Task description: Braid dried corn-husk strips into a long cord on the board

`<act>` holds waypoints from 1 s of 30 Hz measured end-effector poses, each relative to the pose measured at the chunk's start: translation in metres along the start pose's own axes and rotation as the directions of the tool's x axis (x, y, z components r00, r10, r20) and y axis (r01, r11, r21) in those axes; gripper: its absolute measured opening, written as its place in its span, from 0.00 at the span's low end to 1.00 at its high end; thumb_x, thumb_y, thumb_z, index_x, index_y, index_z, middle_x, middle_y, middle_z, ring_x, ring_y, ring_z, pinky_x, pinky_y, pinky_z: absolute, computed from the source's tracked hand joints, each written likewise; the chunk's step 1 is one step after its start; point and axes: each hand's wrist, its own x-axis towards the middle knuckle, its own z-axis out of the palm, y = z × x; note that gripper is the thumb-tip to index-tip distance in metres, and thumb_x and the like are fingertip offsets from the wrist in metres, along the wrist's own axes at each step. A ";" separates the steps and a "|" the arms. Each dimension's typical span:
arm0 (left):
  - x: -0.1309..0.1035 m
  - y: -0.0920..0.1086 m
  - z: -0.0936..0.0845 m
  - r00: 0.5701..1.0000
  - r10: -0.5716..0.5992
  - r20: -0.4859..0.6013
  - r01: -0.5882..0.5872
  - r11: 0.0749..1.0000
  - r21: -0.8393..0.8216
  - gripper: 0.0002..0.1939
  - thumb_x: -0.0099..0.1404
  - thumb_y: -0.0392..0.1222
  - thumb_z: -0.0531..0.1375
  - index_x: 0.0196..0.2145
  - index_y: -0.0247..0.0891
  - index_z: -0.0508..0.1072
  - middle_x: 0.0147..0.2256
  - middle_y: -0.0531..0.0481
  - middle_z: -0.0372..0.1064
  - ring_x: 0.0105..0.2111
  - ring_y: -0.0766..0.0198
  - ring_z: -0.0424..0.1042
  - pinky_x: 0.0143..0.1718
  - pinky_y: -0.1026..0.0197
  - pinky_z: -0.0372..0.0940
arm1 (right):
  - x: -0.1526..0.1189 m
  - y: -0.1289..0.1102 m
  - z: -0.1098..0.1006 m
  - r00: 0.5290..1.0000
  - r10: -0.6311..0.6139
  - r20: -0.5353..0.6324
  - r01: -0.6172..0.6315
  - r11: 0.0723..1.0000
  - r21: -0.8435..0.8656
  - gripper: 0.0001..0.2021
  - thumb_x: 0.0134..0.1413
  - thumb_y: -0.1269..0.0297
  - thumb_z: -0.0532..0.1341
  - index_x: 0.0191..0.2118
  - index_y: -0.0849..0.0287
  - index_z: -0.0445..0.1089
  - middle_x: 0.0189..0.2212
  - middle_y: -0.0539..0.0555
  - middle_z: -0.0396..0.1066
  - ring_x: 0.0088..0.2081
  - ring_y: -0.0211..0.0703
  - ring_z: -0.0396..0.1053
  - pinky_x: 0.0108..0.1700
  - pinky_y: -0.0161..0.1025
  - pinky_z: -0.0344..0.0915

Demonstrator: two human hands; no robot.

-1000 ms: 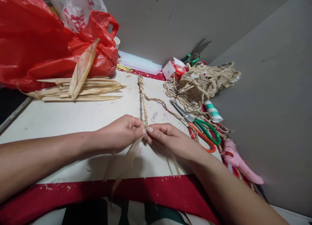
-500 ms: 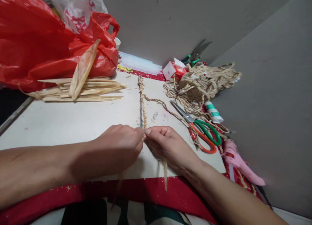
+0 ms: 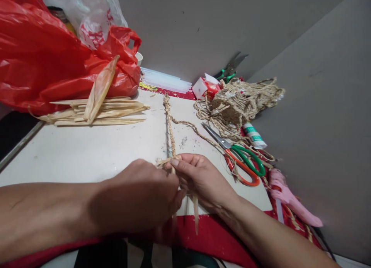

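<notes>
A thin braid of corn husk (image 3: 171,134) runs down the middle of the white board toward me. Its near end is pinched between thumb and fingers of my right hand (image 3: 201,173). Below that hand hangs a pale loose husk strip (image 3: 196,215), and another short strand pokes out to the left of the pinch. My left hand (image 3: 150,190) is closed and slightly blurred, just below and left of the braid's end. It grips a husk strand whose end trails under it; the fingertips are partly hidden.
Dried corn husks (image 3: 101,111) lie at the left before a red plastic bag (image 3: 69,63). To the right are scissors (image 3: 232,150), a heap of braided cord (image 3: 240,101), a white-and-green roll (image 3: 255,136) and a pink glue gun (image 3: 290,196). A grey wall (image 3: 319,125) bounds the right.
My left hand has moved from the braid's end down and slightly right, toward me. A short strand now shows left of the right-hand pinch. My right hand stays at the braid; the view shifted slightly.
</notes>
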 end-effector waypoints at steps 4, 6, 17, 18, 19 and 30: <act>0.021 -0.014 -0.020 0.955 -0.050 -0.291 0.068 0.996 0.052 0.11 0.61 0.42 0.49 0.34 0.38 0.70 0.28 0.49 0.68 0.28 0.63 0.63 0.33 0.61 0.57 | 0.000 -0.003 -0.001 0.998 -0.032 0.047 0.032 1.000 0.000 0.13 0.49 0.57 0.62 0.25 0.63 0.66 0.09 0.41 0.49 0.13 0.26 0.40 0.16 0.30 0.35; 0.030 -0.023 -0.026 0.936 -0.096 -0.340 0.086 0.995 -0.042 0.14 0.60 0.41 0.50 0.41 0.37 0.70 0.36 0.47 0.70 0.35 0.61 0.66 0.38 0.60 0.59 | 0.001 -0.004 -0.001 0.998 -0.027 0.062 0.029 0.999 -0.024 0.13 0.49 0.57 0.62 0.29 0.64 0.69 0.09 0.41 0.49 0.13 0.26 0.40 0.16 0.30 0.35; 0.034 -0.023 -0.007 0.934 -0.174 0.313 0.357 0.525 -0.772 0.06 0.57 0.41 0.53 0.28 0.36 0.63 0.19 0.57 0.59 0.16 0.73 0.56 0.20 0.68 0.54 | 0.006 -0.003 -0.003 0.987 -0.051 0.152 0.058 0.997 -0.046 0.13 0.49 0.56 0.63 0.26 0.63 0.66 0.10 0.40 0.49 0.13 0.26 0.40 0.16 0.31 0.35; 0.034 -0.022 -0.007 0.923 -0.187 0.335 0.382 0.525 -0.761 0.07 0.57 0.43 0.53 0.26 0.37 0.62 0.17 0.59 0.55 0.14 0.74 0.51 0.17 0.68 0.49 | 0.006 -0.003 -0.004 0.986 -0.050 0.161 0.058 0.997 -0.049 0.13 0.48 0.56 0.63 0.26 0.62 0.66 0.10 0.40 0.49 0.13 0.27 0.40 0.16 0.31 0.35; 0.034 -0.022 -0.007 0.919 -0.190 0.345 0.391 0.544 -0.742 0.08 0.58 0.43 0.53 0.25 0.37 0.62 0.16 0.60 0.51 0.13 0.75 0.46 0.15 0.68 0.44 | 0.006 -0.003 -0.005 0.985 -0.043 0.166 0.054 0.997 -0.059 0.13 0.48 0.57 0.63 0.26 0.62 0.66 0.10 0.40 0.48 0.13 0.27 0.39 0.16 0.31 0.35; 0.041 -0.043 -0.001 0.990 -0.096 0.104 0.139 0.791 -0.596 0.13 0.58 0.43 0.56 0.26 0.30 0.73 0.26 0.49 0.70 0.26 0.69 0.63 0.31 0.66 0.59 | 0.008 -0.009 -0.009 0.965 -0.185 0.187 0.259 0.793 -0.552 0.16 0.54 0.53 0.56 0.28 0.64 0.67 0.19 0.46 0.54 0.22 0.31 0.49 0.26 0.31 0.49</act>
